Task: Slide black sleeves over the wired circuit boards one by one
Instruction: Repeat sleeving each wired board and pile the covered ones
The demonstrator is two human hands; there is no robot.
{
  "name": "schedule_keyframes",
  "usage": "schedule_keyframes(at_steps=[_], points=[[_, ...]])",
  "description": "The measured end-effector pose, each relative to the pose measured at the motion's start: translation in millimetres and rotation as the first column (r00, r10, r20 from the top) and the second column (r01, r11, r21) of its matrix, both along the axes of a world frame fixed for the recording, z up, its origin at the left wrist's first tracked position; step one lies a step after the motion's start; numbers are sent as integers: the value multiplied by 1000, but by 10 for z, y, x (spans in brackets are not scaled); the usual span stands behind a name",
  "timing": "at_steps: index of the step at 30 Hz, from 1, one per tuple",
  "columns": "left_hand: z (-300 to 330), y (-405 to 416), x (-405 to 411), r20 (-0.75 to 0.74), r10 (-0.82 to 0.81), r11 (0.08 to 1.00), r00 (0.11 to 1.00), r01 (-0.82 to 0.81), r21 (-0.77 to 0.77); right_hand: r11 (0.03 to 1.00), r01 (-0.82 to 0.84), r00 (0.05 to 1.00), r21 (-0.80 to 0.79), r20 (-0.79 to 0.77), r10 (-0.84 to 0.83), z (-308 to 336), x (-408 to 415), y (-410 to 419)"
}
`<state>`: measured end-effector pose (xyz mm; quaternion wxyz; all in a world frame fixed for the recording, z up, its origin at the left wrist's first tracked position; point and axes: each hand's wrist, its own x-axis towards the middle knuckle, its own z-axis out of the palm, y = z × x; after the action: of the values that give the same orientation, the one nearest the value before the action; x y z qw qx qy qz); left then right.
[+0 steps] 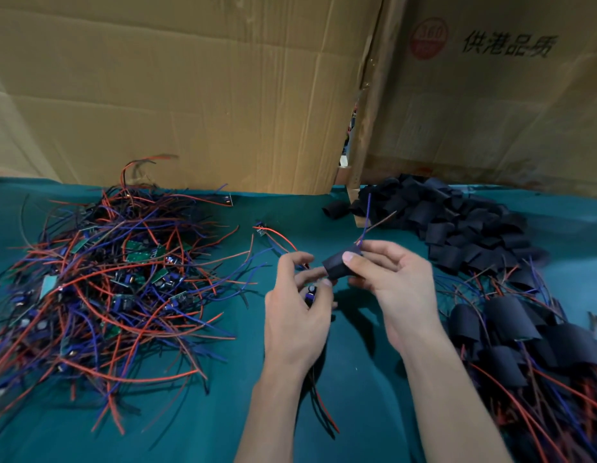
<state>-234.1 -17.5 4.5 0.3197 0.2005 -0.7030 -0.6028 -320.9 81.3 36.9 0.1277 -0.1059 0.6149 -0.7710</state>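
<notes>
- At frame centre, I see the right hand (390, 279) pinching a black sleeve (337, 265).
- The left hand (298, 305) grips a wired circuit board (311, 293) just below the sleeve, above the tabletop (223, 412).

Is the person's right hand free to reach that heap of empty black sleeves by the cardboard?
Probably not yet: the right hand is pinching a black sleeve being threaded with wires. The path to the heap of empty black sleeves looks open.
</notes>
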Motion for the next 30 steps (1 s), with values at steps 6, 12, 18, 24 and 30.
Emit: schedule_keyframes(at_steps=[6, 12, 18, 24, 30], points=[[23, -20, -15, -75, -110, 968, 991, 124, 217, 997, 67, 997, -28, -29, -68, 9, -68, 83], [26, -27, 0, -95, -141, 953, 985, 161, 258, 978, 150, 988, -143, -3, -152, 26, -131, 157], [-2, -66, -29, -94, -105, 966, 990, 124, 228, 998, 58, 996, -10, -61, -58, 28, -98, 139], [1, -46, -41, -71, -115, 968, 991, 128, 214, 999, -22, 995, 40, -94, 25, 64, -86, 189], [20, -37, -28, -63, -57, 976, 996, 69, 206, 986, -161, 987, 32, 4, 161, 56, -14, 126]])
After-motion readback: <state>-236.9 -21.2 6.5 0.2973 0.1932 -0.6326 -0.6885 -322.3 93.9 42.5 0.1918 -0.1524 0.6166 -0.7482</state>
